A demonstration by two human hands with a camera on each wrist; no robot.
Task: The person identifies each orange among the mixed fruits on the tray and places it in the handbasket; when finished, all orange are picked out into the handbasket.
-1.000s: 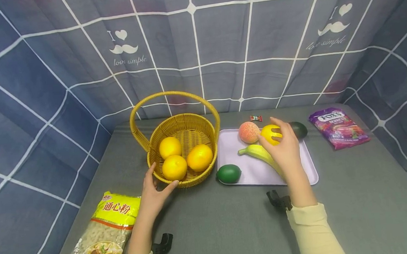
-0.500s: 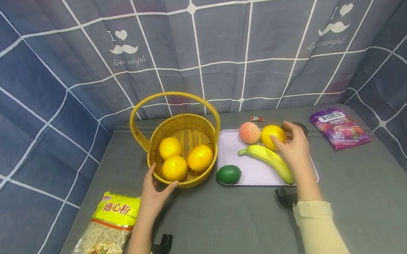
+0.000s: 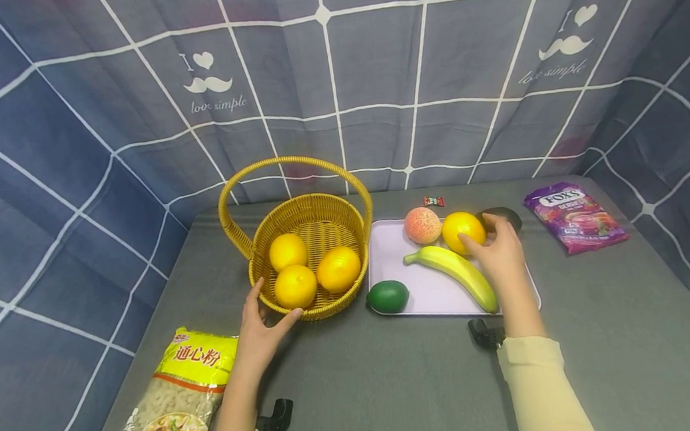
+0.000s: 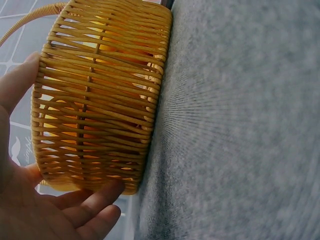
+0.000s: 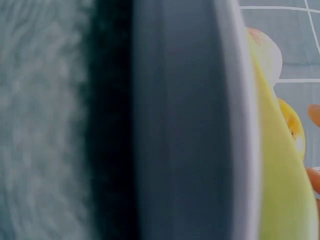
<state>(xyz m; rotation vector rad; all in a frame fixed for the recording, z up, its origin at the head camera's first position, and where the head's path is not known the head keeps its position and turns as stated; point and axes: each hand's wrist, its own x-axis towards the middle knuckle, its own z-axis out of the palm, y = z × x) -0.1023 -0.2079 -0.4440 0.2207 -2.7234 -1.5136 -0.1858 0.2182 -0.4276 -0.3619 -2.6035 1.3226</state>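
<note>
My left hand holds the near left side of a yellow wicker basket: the thumb lies at its rim and the other fingers curve along its wall. Three oranges lie inside. At the back of a pale lilac tray, my right hand is spread at the right side of another orange, its thumb overlapping the fruit in the head view. A gap shows between the fingers and that orange in the right wrist view. A banana, a peach and a green lime-like fruit share the tray.
A dark avocado-like fruit is partly hidden behind my right hand. Farther right lies a purple candy bag. A small wrapped candy sits behind the tray. On the left is a bag of macaroni. A checked curtain surrounds the table.
My right hand has drawn back from over the tray's orange to its right side, uncovering the banana. The left hand and the basket have stayed put.
</note>
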